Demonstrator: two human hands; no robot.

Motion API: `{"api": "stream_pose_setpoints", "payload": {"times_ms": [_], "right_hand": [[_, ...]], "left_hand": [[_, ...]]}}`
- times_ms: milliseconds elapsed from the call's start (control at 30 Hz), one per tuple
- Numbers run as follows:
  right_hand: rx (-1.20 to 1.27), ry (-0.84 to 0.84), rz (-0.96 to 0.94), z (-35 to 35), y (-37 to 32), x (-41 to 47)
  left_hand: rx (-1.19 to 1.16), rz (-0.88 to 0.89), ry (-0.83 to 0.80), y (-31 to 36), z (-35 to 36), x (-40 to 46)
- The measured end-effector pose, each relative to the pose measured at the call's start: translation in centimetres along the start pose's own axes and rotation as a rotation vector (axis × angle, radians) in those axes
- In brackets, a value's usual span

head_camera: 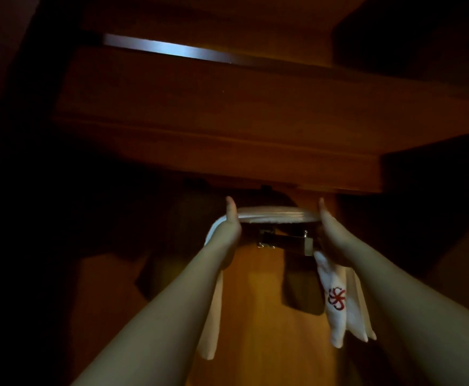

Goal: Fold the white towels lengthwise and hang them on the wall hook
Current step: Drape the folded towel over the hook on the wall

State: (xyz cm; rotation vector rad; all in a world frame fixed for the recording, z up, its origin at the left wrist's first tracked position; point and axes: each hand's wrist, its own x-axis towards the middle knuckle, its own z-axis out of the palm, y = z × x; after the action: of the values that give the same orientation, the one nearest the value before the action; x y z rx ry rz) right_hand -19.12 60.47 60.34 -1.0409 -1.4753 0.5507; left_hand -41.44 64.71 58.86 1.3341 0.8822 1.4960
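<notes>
Towels (272, 213), white and folded into a long band, are stretched flat between the person's two hands just above a metal wall hook (283, 242) on the wooden panel (255, 316). Both ends droop: one tail hangs down behind the left forearm, and the other falls on the right side, showing a red embroidered emblem (336, 298).

The left hand (229, 228) grips its end of the band with the thumb up and over the top edge. The right hand (328, 227) does much the same, thumb raised along the edge, though its fingers are hidden beneath the cloth, so I can't say how firmly they curl. The hands are well apart, one on each side of the hook.

To my eye the folding is done and this is the hanging step, with the band not yet resting on the metal. The light is poor and a wooden ledge (227, 151) sits just overhead, so the main risk is misjudging where the hook's arm lies and lowering the cloth in front of it, letting it slide to the floor. The right tail looks longer and bulkier than the left; if it's released off-centre, that weight could drag everything off that side. The stacked layers might also slip apart once the grip loosens.
</notes>
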Motion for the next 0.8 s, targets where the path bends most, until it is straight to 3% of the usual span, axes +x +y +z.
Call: {"api": "stream_pose_setpoints", "payload": {"times_ms": [200, 333, 533, 633, 800], "right_hand": [[0.037, 0.047, 0.139, 1.8, 4.1, -0.9], [0.156, -0.056, 0.183, 3.2, 8.3, -2.6], [0.34, -0.074, 0.282, 4.8, 9.8, -4.0], [0.501, 0.004, 0.3, 4.8, 9.3, -3.6], [0.425, 0.188, 0.369, 6.0, 9.1, -5.0]], "left_hand": [[0.05, -0.037, 0.04, -3.2, -0.2, -1.4], [-0.004, -0.114, 0.031, -6.0, 0.1, -3.1], [-0.35, -0.125, -0.07, -7.9, 0.1, -5.1], [-0.532, -0.133, -0.037, -8.4, 0.1, -4.8], [-0.397, -0.206, -0.007, -9.7, 0.8, -6.4]]}}
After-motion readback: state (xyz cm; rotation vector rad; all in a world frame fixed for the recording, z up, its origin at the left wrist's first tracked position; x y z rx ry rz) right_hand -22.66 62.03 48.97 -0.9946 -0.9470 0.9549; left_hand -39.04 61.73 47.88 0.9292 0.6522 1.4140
